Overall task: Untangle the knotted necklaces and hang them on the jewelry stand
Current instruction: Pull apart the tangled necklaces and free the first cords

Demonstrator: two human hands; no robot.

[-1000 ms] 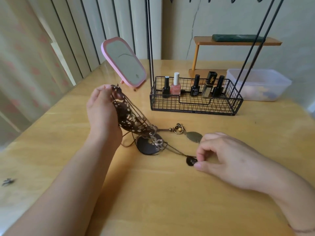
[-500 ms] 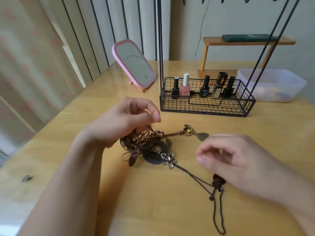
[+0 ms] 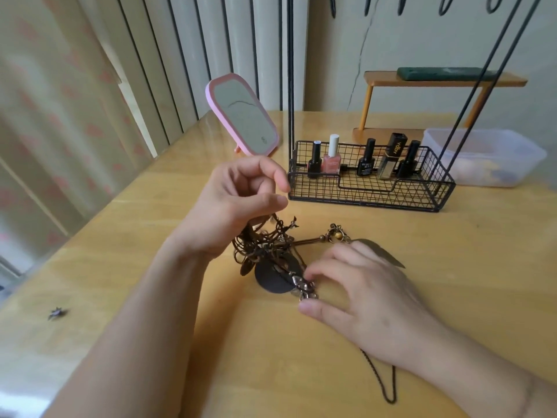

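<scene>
A tangle of brown necklaces (image 3: 268, 245) lies on the wooden table (image 3: 331, 372) at the middle, with a dark round pendant (image 3: 271, 277), a beaded charm (image 3: 336, 235) and a grey leaf pendant (image 3: 382, 253). My left hand (image 3: 238, 203) is raised above the tangle and pinches cords that hang down into it. My right hand (image 3: 361, 291) lies on the table beside the round pendant, fingertips on a metal flower charm (image 3: 303, 286). A thin dark chain (image 3: 388, 384) trails out under my right wrist. The black wire jewelry stand (image 3: 370, 182) stands behind, its hooks (image 3: 404, 4) at the top edge.
The stand's basket holds several nail polish bottles (image 3: 331, 158). A pink-framed mirror (image 3: 241, 116) stands at the back left. A clear plastic box (image 3: 488, 158) and a small orange shelf (image 3: 437, 82) are at the back right. A small metal charm (image 3: 57, 312) lies near the table's left edge.
My left hand, which lowered the bunch a second ago, has lifted a little with the cords. My right hand has moved left from the small dark pendant onto the flower charm.
</scene>
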